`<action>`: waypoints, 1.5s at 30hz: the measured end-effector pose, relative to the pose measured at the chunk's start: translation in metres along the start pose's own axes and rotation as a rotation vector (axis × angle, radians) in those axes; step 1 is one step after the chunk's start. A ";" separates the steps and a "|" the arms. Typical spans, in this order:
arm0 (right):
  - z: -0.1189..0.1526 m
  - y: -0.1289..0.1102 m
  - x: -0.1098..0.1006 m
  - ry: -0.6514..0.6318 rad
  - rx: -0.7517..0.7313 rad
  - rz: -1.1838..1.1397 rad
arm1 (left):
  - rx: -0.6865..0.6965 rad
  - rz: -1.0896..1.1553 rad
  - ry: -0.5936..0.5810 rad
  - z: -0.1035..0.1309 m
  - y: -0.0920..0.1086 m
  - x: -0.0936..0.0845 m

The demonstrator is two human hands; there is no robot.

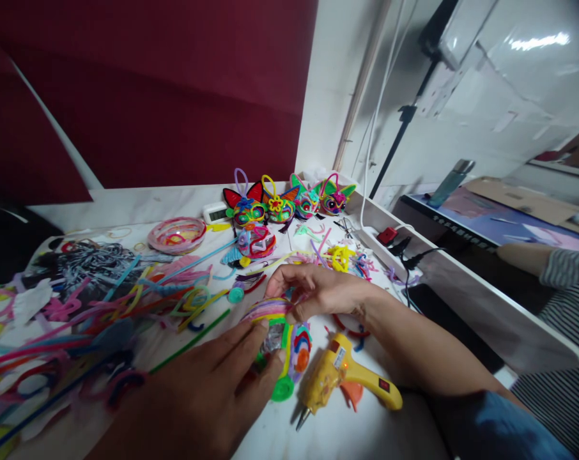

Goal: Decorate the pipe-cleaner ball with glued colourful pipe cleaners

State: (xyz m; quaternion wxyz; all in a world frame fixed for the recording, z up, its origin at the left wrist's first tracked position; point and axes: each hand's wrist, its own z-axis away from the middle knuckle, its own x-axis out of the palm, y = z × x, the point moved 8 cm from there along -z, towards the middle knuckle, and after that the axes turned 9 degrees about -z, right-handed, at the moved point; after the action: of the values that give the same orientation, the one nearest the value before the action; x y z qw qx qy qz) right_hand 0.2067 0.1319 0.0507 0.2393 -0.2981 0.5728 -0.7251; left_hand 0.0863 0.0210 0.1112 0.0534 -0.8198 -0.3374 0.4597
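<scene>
Between both hands is a round pipe-cleaner ornament (288,342), banded in pink, purple, yellow and green, with a silvery patch and coloured coils on its side. My left hand (213,377) grips its near left side, fingers and thumb bent around it. From the far right, the curled fingers of my right hand (316,291) hold its upper edge; some fingertips are hidden behind it. A yellow glue gun (335,370) lies close to the ornament's right, nozzle toward me. A green coiled disc (282,388) shows at the ornament's lower edge.
Several finished-looking pipe-cleaner animal heads (251,207) line the back. Loose pipe cleaners (174,291) cover the left, near a pink coiled bowl (177,235). On the right, a power strip (390,252) lies by a raised table edge (462,281). Another person's striped sleeve (570,268) shows at far right.
</scene>
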 end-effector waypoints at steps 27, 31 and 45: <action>0.003 -0.003 0.001 0.021 0.008 0.017 | 0.003 0.000 -0.080 0.006 0.005 0.003; 0.002 -0.001 0.001 0.014 0.009 0.015 | 0.014 0.007 -0.097 0.006 0.007 0.004; -0.016 -0.039 -0.002 0.092 -0.235 0.713 | -0.058 0.025 -0.140 0.010 0.009 0.009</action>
State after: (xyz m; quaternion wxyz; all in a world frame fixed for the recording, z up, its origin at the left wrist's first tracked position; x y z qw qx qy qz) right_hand 0.1964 0.1531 0.0854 0.4149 -0.0726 0.7301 -0.5381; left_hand 0.0866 0.0171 0.0957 0.0003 -0.7910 -0.3431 0.5065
